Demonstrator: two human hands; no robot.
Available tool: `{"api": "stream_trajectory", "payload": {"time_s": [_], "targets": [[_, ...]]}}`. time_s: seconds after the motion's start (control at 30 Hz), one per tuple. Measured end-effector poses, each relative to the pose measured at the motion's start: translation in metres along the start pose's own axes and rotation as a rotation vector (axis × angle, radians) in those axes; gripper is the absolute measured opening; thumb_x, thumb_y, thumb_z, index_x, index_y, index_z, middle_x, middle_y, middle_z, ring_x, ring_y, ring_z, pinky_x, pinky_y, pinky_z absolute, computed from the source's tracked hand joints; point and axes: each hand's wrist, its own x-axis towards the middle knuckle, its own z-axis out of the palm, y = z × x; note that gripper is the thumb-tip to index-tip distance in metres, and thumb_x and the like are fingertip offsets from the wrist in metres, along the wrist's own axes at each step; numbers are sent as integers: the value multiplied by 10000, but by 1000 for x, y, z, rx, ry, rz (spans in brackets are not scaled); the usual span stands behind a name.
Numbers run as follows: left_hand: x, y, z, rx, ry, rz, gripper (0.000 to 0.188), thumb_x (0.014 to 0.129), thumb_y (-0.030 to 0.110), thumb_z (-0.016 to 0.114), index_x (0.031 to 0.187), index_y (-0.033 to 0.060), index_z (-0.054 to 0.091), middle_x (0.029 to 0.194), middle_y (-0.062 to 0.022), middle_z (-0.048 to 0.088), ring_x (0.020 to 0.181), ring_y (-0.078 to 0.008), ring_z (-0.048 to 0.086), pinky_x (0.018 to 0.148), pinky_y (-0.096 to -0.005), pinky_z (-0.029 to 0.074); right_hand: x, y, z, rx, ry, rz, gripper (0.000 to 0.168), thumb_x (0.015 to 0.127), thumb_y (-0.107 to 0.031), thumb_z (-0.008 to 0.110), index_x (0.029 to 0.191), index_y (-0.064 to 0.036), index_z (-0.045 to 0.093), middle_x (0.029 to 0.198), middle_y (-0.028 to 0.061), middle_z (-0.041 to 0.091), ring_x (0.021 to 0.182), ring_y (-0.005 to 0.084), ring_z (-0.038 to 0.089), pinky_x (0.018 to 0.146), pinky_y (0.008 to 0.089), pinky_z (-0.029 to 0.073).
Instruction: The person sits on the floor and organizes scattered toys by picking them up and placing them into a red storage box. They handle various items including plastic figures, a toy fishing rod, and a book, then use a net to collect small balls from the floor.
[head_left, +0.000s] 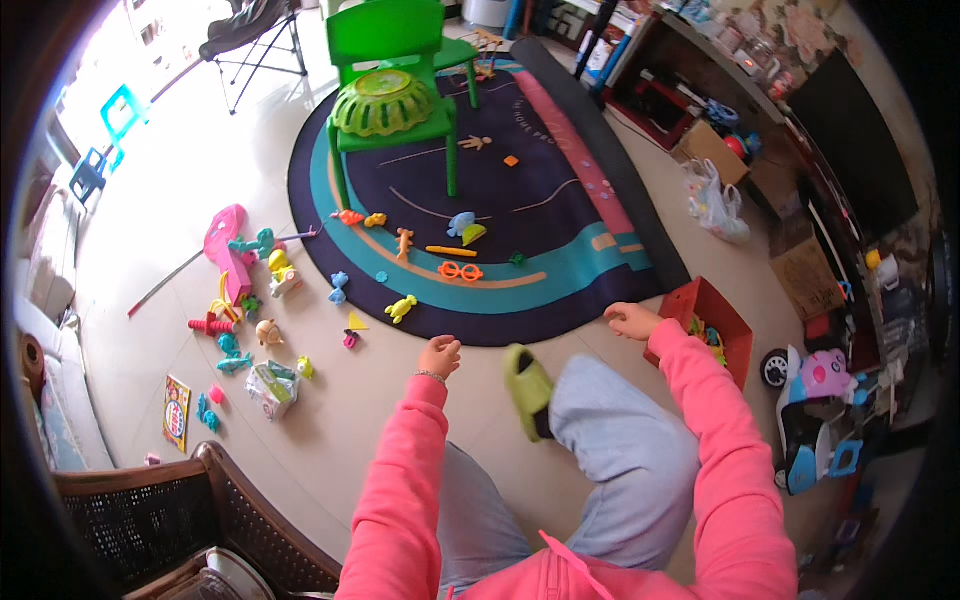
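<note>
My left hand (440, 355) hovers over the tiled floor at the near edge of the dark rug, fingers loosely bent, with nothing visible in it. Nearest to it is a yellow-green turtle-like toy (401, 308) on the rug's border. My right hand (634, 321) hangs beside a red open box (739, 337), its fingers slightly apart and bare. Small colourful pieces (707, 337) lie inside that box. On the rug (495, 319) rest orange toy glasses (460, 271), a yellow-orange stick (451, 251), a blue toy (462, 223) and a green wedge-shaped toy (474, 235).
A green plastic chair (386, 37) bearing a green slotted basket (382, 105) stands on the rug. Scattered toys, including a pink one (229, 240), cover the floor at left. A brown woven-back chair (142, 495) is near left. At right are a toy vehicle (806, 420) and a plastic bag (716, 202).
</note>
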Motion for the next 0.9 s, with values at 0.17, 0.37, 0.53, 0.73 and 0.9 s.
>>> {"api": "stream_trajectory", "payload": {"time_s": [0.17,0.37,0.53,0.73,0.9], "targets": [[12,-24,-24,-122,77,-3,399,813,212,612,1156,45,496,1010,-82,573,812,-172,592,695,-312,516,111,-19,36,-273,-30,-107,388,752,-193,559,1113,-53,552,926,149,635,861,281,613,775,367,475],[24,-62,-95,64,368,21,371,799,185,584,1122,17,510,992,-145,613,804,-190,600,675,-306,495,241,-116,149,-427,250,-488,402,759,-119,536,1155,-97,471,1059,140,571,1059,278,515,878,401,405],[52,-43,-92,257,445,101,326,806,146,566,1108,32,517,1000,-134,611,857,-213,610,739,-311,486,295,-124,200,-745,507,-474,354,784,-108,526,1133,-105,470,917,88,582,959,230,543,871,377,371],[106,-6,-67,612,619,449,346,738,24,557,1081,48,522,1047,-138,558,943,-285,552,831,-352,448,298,-128,180,-477,412,-484,228,767,-93,565,973,-73,469,918,85,554,891,275,534,746,375,456],[129,17,-60,827,669,582,393,694,-8,557,1080,55,519,1084,-141,527,1039,-327,481,904,-386,394,327,-159,160,-533,585,-604,223,751,-61,567,954,-90,479,891,71,517,886,258,529,748,357,453]]}}
